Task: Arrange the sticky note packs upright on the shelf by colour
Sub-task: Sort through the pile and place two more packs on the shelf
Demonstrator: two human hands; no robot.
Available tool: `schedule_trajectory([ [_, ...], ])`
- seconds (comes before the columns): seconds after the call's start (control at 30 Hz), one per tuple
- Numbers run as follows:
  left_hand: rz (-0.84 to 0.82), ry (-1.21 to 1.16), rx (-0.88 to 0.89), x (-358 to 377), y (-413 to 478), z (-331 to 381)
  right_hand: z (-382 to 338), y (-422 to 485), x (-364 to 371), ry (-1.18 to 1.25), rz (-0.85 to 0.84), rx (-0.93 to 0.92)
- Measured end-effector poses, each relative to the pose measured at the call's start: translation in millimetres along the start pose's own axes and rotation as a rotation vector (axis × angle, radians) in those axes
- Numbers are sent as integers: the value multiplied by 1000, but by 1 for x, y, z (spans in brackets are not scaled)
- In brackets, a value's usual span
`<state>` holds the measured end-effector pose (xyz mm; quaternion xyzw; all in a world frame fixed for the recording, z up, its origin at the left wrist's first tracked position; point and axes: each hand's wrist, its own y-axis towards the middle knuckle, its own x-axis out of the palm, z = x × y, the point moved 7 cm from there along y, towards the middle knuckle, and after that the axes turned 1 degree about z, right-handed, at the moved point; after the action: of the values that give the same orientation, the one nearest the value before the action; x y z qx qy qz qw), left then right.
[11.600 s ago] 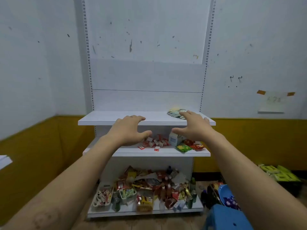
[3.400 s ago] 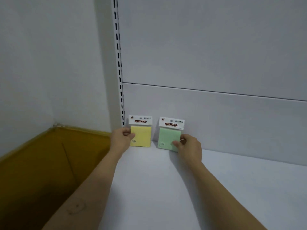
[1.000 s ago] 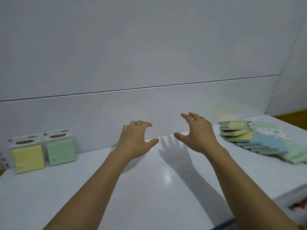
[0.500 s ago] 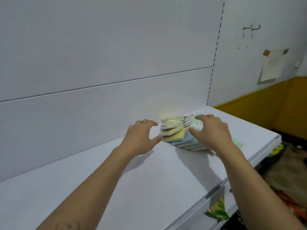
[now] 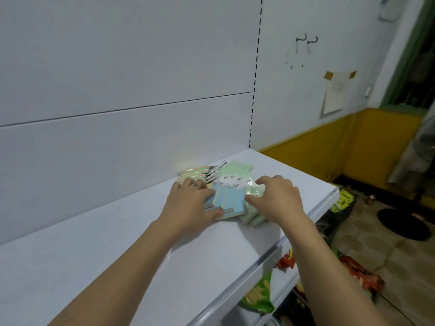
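Observation:
A loose pile of sticky note packs lies flat near the right end of the white top shelf. Blue packs are at the front, green packs at the back and right, and yellow packs at the back left. My left hand covers the pile's left side, with fingers on top and the thumb pressed against the front edge of the blue packs. My right hand arches over the green packs on the right, fingers spread and fingertips touching them. The upright packs at the shelf's left end are out of view.
The shelf's front edge runs diagonally just right of my right arm. Snack bags lie on the lower shelf and a red bag on the floor. The white back panel stands directly behind the pile.
Both hands have moved forward onto the pile. My left hand now lies on the blue and yellow packs and my right hand on the green ones. The view has swung further right.

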<state>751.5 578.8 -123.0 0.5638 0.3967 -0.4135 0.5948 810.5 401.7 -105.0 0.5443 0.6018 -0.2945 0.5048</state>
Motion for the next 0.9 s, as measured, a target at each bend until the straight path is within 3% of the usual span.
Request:
schedule_trajectory([
  [0.1, 26, -30, -36, 6, -4, 2, -6, -5, -7, 22, 56, -26],
  [0.23, 27, -52, -34, 1, 0, -8, -23, -8, 3, 37, -38, -52],
  [0.4, 60, -257, -228, 8, -21, -34, -32, -4, 19, 114, -93, -49],
  [0.67, 129, -401, -262, 16, -39, -53, -32, 6, 26, 134, -173, -2],
  [0.77, 179, -492, -346, 7, -49, -59, -27, 8, 30, 265, -180, -1],
  [0.9, 204, -488, -468, 10, -53, -73, -17, 7, 31, 658, -161, 93],
])
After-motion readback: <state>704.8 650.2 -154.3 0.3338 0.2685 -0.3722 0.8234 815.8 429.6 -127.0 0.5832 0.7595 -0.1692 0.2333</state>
